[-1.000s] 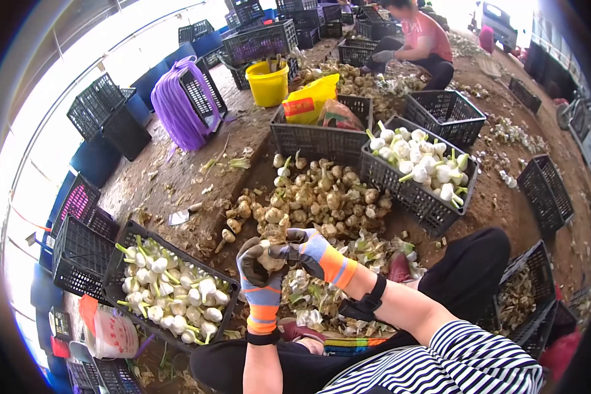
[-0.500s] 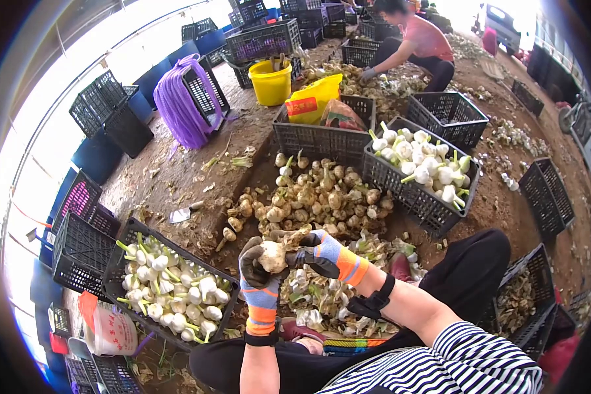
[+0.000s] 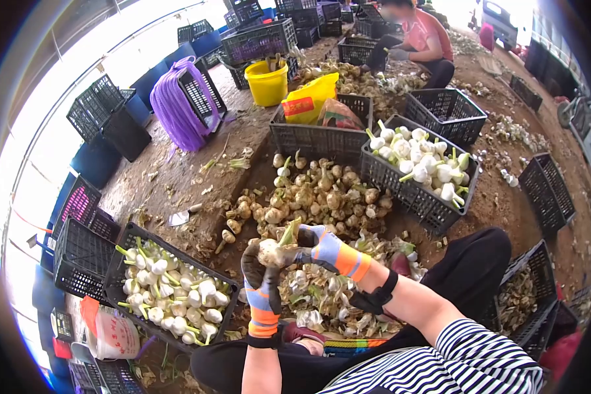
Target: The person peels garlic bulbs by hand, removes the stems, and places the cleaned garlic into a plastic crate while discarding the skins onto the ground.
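Both of my hands wear blue, orange and black work gloves and meet in front of me around one garlic bulb (image 3: pixel 269 251). My left hand (image 3: pixel 259 270) is closed around the bulb's left and lower side. From the right, my right hand (image 3: pixel 316 248) pinches the bulb near its greenish stem, with loose skin by the fingers. Just beyond lies a heap of unpeeled garlic (image 3: pixel 308 197) with brownish skins. Stripped skins (image 3: pixel 328 295) are piled below my hands. At the left, a black crate (image 3: pixel 115 269) holds cleaned white bulbs with green stems.
Another crate (image 3: pixel 400 176) of white garlic stands right of the heap. A crate (image 3: pixel 308 139) with a yellow bag stands behind, near a yellow bucket (image 3: pixel 268 85). A knife (image 3: pixel 179 218) lies on the ground. A co-worker (image 3: pixel 427 43) crouches at the back.
The bulb has turned in my hands; its greenish stem now shows and the dry outer skin is pulled back. The co-worker's hands have lifted from the pile.
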`<control>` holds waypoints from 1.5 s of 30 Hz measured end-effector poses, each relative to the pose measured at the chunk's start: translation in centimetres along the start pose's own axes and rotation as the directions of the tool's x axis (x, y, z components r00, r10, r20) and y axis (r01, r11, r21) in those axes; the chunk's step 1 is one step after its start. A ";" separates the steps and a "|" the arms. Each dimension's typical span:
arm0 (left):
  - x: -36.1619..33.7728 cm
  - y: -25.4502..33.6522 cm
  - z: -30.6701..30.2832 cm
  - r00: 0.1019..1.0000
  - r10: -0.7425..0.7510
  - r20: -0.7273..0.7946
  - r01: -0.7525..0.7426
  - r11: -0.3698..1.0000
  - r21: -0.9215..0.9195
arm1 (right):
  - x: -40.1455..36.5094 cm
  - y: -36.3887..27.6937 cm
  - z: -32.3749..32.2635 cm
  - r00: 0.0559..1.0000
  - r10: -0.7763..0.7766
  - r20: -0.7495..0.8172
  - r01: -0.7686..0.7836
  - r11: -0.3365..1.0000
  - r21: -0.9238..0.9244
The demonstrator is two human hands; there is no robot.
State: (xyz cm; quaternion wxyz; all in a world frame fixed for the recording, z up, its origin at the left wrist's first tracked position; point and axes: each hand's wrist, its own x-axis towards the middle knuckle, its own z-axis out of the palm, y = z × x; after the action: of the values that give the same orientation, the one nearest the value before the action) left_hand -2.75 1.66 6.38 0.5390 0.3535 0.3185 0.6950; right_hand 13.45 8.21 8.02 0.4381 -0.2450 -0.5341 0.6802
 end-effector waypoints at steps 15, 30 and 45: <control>0.8 1.3 -0.3 0.989 0.027 0.147 -0.067 0.959 0.275 | 0.2 1.3 0.2 0.910 0.095 -0.402 0.028 0.956 0.291; 0.1 0.6 -0.8 0.953 0.023 0.301 -0.218 0.742 0.634 | 0.0 -5.5 2.8 0.953 0.073 0.293 0.290 0.046 -0.956; 0.4 1.3 -1.4 0.975 0.014 0.223 -0.119 0.878 0.464 | 0.9 -4.5 -0.1 0.948 -0.240 0.209 0.288 0.370 -0.883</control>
State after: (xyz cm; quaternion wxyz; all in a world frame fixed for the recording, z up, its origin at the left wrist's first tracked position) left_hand -4.70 1.65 6.75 0.4426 0.5578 0.4070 0.5722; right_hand 14.57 9.27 12.35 0.3272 -0.3379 -0.8568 0.2111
